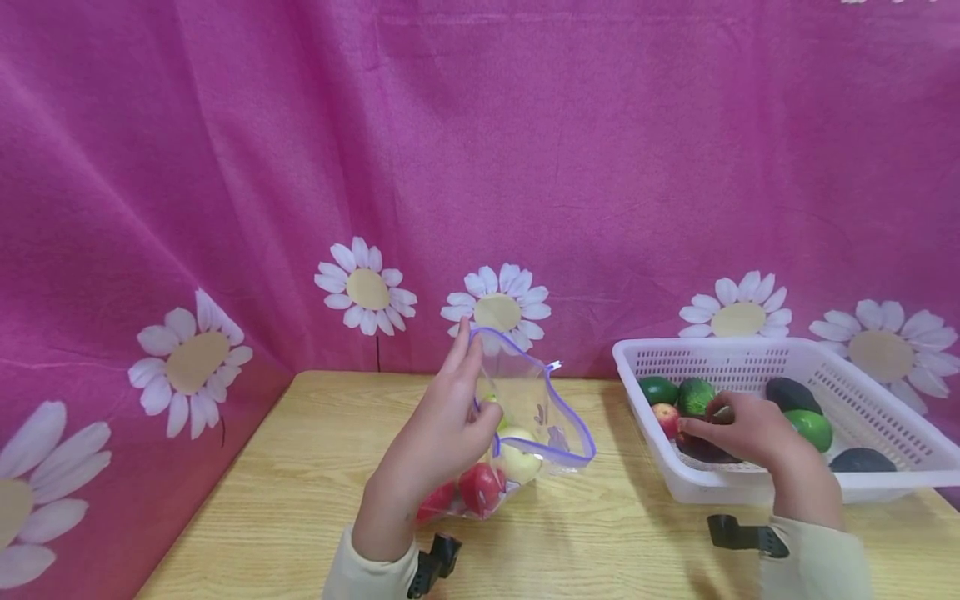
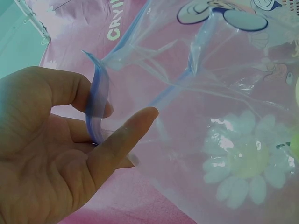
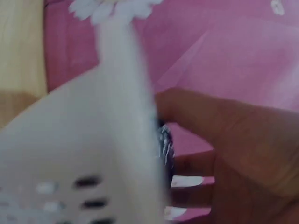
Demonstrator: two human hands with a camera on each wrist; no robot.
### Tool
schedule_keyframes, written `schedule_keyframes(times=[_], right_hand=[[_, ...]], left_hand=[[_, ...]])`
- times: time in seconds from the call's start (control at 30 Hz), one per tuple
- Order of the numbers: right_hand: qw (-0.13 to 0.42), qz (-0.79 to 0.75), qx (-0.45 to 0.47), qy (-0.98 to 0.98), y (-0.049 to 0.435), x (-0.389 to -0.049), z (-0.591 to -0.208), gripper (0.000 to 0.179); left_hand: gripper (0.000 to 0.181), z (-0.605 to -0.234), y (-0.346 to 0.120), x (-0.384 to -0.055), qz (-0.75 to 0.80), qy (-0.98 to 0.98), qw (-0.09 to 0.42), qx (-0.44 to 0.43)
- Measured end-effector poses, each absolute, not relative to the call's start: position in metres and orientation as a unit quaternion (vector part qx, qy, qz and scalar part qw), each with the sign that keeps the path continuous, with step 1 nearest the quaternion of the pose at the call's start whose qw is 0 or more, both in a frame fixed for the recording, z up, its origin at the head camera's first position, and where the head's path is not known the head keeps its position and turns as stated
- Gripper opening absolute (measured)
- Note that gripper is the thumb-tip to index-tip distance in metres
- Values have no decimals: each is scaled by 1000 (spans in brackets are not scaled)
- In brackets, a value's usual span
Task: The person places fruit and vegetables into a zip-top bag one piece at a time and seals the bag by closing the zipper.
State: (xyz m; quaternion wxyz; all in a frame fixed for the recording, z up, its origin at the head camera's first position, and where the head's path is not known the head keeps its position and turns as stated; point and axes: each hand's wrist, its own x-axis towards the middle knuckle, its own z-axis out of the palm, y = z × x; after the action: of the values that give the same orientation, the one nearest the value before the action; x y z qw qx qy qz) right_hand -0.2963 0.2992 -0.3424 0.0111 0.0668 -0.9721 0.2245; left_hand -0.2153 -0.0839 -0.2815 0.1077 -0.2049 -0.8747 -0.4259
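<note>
My left hand [image 1: 450,412] holds the rim of a clear zip-top plastic bag [image 1: 558,417] with a purple-blue edge. In the left wrist view, the thumb and fingers pinch the zip strip [image 2: 96,105], and the bag's mouth gapes. Red fruit [image 1: 482,489] and a pale yellow-green fruit [image 1: 517,462] lie inside the bag. Over at the white basket [image 1: 652,450], my right hand [image 1: 757,429] reaches in and grips a dark avocado [image 1: 701,448]. The right wrist view shows its thumb and fingers around that dark, shiny fruit [image 3: 166,147], partly hidden by the basket's rim.
Other produce in the basket includes a small red apple [image 1: 665,419], a striped green fruit [image 1: 696,396], a bright green one [image 1: 812,429] and dark avocados [image 1: 862,460]. The basket stands at the right of the wooden table [image 1: 285,500]. A pink daisy-patterned cloth [image 1: 600,167] hangs behind.
</note>
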Motion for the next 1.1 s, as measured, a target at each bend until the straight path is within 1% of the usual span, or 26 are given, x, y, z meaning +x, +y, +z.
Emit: schedule_keyframes(times=[0.17, 0.4, 0.5, 0.6, 0.67, 0.77, 0.9, 1.1], right_hand=[[72, 256, 105, -958, 278, -288, -325, 47], [116, 370, 149, -909, 233, -263, -296, 42], [114, 472, 198, -852, 206, -255, -290, 37], [76, 562, 256, -783, 181, -251, -291, 35], [51, 587, 280, -758, 168, -249, -293, 34], [33, 580, 287, -762, 152, -244, -298, 35], [55, 523, 279, -804, 132, -244, -304, 35], [82, 423, 295, -853, 104, -264, -299, 39]], left_hand=[[78, -281, -87, -215, -429, -875, 102, -202], [78, -282, -88, -216, -430, -871, 104, -213], [78, -281, -88, -216, -428, -870, 107, -218], [77, -281, -87, -216, -427, -870, 106, -224], [77, -282, -86, -216, -428, -869, 102, -227], [77, -285, -83, -216, -432, -867, 96, -229], [77, -289, -80, -215, -432, -867, 89, -231], [74, -287, -86, -217, -411, -875, 98, -238]])
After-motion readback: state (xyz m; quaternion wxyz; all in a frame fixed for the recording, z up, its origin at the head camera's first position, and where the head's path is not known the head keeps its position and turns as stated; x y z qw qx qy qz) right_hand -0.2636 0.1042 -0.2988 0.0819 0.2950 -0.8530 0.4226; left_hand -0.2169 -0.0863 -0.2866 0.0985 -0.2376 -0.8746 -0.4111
